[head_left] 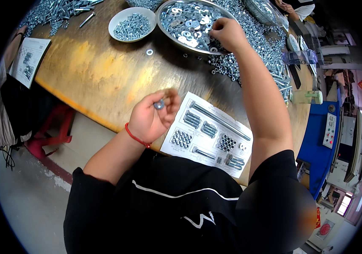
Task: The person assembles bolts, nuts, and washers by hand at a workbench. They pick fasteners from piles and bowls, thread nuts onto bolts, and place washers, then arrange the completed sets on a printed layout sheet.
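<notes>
My left hand (148,117), palm up with the fingers curled, holds a round metal washer (159,104) above the table's near edge. A red cord circles that wrist. My right hand (231,34) reaches into the right side of a wide metal bowl (182,48) heaped with flat washers (192,24). Its thumb and fingers are pinched together among them, and whatever lies between the fingertips is too small to make out. Below and between my arms lies a white printed sheet (171,147) picturing bolts, nuts and washers.
A white bowl of small screws (132,26) stands left of the metal bowl. One loose washer (149,52) lies on the wooden table (83,80). Nuts (227,65) are heaped at right, long bolts (58,12) at far left. Another person's hand (287,7) shows at the upper right.
</notes>
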The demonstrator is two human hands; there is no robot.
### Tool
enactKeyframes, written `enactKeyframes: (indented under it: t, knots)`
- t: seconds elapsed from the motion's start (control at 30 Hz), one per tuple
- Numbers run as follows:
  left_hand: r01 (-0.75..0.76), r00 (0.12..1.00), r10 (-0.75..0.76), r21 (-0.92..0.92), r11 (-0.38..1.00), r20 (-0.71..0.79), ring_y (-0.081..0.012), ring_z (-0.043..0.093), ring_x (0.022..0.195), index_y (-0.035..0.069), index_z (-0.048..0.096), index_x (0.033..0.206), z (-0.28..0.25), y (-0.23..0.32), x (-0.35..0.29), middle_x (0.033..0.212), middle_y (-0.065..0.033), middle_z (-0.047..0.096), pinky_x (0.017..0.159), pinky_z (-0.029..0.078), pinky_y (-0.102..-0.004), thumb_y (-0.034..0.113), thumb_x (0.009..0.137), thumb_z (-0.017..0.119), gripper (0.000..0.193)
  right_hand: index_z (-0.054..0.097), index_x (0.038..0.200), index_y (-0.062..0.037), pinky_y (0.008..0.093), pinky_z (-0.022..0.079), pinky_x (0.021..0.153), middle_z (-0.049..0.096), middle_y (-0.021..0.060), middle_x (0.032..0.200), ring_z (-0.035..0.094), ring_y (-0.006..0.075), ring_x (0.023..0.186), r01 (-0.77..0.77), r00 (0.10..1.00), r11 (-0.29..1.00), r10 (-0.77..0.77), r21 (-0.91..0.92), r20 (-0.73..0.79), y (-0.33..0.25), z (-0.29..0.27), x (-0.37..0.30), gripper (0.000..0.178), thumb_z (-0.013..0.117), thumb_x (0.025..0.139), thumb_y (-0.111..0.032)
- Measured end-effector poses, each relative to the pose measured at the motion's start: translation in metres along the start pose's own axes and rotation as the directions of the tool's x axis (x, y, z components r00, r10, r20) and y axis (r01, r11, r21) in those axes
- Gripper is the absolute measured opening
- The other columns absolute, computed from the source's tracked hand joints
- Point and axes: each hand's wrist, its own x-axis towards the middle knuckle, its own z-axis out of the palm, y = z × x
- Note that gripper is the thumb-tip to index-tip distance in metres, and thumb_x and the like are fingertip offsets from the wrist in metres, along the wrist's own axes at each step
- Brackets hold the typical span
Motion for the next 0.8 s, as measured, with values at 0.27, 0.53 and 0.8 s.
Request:
enactKeyframes:
  t: [0.27,0.53,0.8]
  knots:
    - [-0.049,0.996,0.060,-0.170,0.984,0.062,-0.0251,0.053,0.125,0.000,0.039,0.141,0.003,-0.006,0.018,0.133,-0.0133,0.053,0.095,0.053,-0.0321,0.023,0.105,0.036,0.042,0.072,0.102,-0.0003,0.0286,0.052,0.075,0.073,0.0098,0.091,0.068,0.0157,0.081,0.020,0.997,0.986,-0.007,0.166,-0.083,-0.003,-0.012,-0.020,0.024,0.074,0.082,-0.014]
    - [-0.069,0.993,0.087,-0.202,0.977,0.082,-0.0244,0.053,0.126,0.001,0.040,0.141,-0.007,-0.005,0.017,0.136,-0.0132,0.053,0.097,0.052,-0.0324,0.024,0.106,0.035,0.043,0.074,0.100,-0.0069,0.0359,0.052,0.081,0.072,0.0143,0.091,0.069,0.0288,0.086,-0.009,1.000,0.969,0.015,-0.248,0.023,0.001,0.007,0.018,0.029,0.077,0.075,-0.020]
    - [-0.164,0.982,0.176,-0.147,0.975,0.073,-0.0266,0.042,0.135,-0.001,0.037,0.143,0.005,-0.003,0.020,0.143,-0.0163,0.045,0.111,0.039,-0.0385,0.036,0.106,0.030,0.052,0.072,0.088,-0.0019,0.0319,0.052,0.068,0.071,0.0091,0.080,0.067,0.0181,0.072,0.040,0.998,0.987,-0.032,0.156,-0.054,-0.030,-0.011,-0.019,0.018,0.076,0.079,-0.017]
